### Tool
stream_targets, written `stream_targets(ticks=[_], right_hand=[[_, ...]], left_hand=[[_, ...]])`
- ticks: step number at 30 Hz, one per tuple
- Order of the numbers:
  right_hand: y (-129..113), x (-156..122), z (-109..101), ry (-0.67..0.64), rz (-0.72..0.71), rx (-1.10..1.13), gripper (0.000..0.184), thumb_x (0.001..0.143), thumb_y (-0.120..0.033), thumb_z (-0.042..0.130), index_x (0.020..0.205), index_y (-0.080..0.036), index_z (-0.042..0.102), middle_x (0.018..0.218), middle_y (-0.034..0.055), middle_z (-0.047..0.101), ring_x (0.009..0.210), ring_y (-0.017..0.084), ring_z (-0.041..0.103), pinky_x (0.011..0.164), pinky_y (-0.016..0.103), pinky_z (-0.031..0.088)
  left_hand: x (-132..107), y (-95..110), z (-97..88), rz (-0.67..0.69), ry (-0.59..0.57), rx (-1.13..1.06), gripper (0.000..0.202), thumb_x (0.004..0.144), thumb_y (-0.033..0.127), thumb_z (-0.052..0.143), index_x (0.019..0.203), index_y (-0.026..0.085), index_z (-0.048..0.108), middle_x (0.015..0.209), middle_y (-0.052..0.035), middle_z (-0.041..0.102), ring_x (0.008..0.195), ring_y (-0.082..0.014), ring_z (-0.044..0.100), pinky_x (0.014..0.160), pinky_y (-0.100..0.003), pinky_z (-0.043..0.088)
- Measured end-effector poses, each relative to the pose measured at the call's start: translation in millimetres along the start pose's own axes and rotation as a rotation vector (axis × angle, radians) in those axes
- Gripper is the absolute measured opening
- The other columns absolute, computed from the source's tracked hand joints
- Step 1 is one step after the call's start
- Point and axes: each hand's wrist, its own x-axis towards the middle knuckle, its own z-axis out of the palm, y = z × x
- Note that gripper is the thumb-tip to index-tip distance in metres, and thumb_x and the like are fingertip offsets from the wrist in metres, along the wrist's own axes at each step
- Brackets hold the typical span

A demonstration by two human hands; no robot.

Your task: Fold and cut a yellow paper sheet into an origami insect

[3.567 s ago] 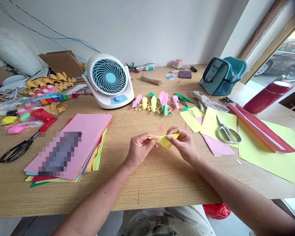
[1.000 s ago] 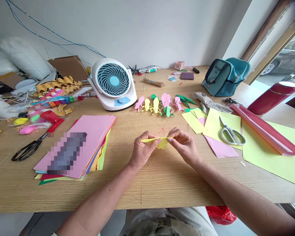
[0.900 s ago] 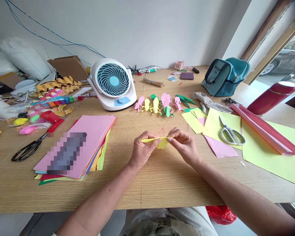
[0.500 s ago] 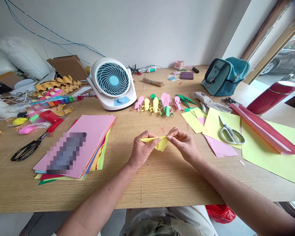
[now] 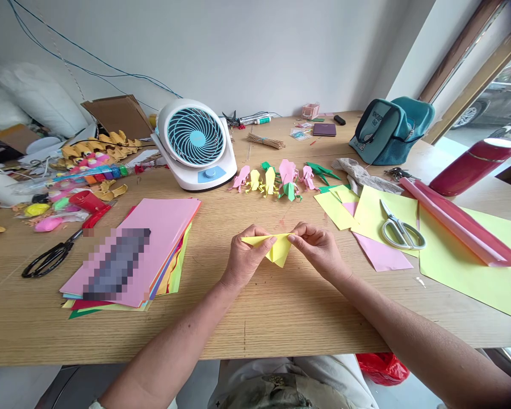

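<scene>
A small folded yellow paper piece point(image 5: 276, 249) is held just above the wooden table point(image 5: 281, 307) between both hands. My left hand point(image 5: 246, 258) pinches its left end with thumb and fingers closed. My right hand point(image 5: 317, 250) pinches its right end the same way. A pointed flap of the paper hangs down between the hands. Beyond them stands a row of finished pink, yellow and green folded paper figures point(image 5: 281, 179).
A stack of coloured paper sheets point(image 5: 140, 250) lies at the left, with black scissors point(image 5: 46, 260) beside it. A white desk fan point(image 5: 196, 145) stands behind. At the right lie silver scissors point(image 5: 398, 230) on yellow sheets, a red paper roll point(image 5: 451, 221), a teal bag point(image 5: 387, 130) and a red bottle point(image 5: 470, 166).
The hands have turned the yellow paper a little, so its hanging flap shows more. The hands stay in nearly the same place above the table.
</scene>
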Motion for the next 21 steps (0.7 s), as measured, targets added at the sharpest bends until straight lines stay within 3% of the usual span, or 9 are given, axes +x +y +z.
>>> stream_targets(ticks=[6, 21], right_hand=[[0, -1, 0, -0.015, -0.038, -0.027, 0.028, 0.082, -0.045, 0.073, 0.073, -0.021, 0.062, 0.073, 0.0005, 0.061, 0.07, 0.015, 0.054, 0.068, 0.029, 0.042], [-1, -5, 5, 0.002, -0.093, -0.065, 0.027, 0.087, -0.045, 0.067, 0.074, -0.022, 0.062, 0.075, 0.0011, 0.057, 0.071, 0.016, 0.053, 0.067, 0.029, 0.043]], left_hand=[[0, -2, -0.1, -0.015, -0.002, -0.013, 0.028, 0.077, 0.04, 0.073, 0.069, 0.016, 0.061, 0.067, 0.0016, 0.056, 0.064, -0.0113, 0.049, 0.059, -0.023, 0.038], [-7, -2, 14.2, -0.207, -0.018, -0.273, 0.036, 0.068, 0.043, 0.081, 0.07, 0.016, 0.057, 0.064, 0.0042, 0.051, 0.06, -0.0089, 0.045, 0.056, -0.022, 0.035]])
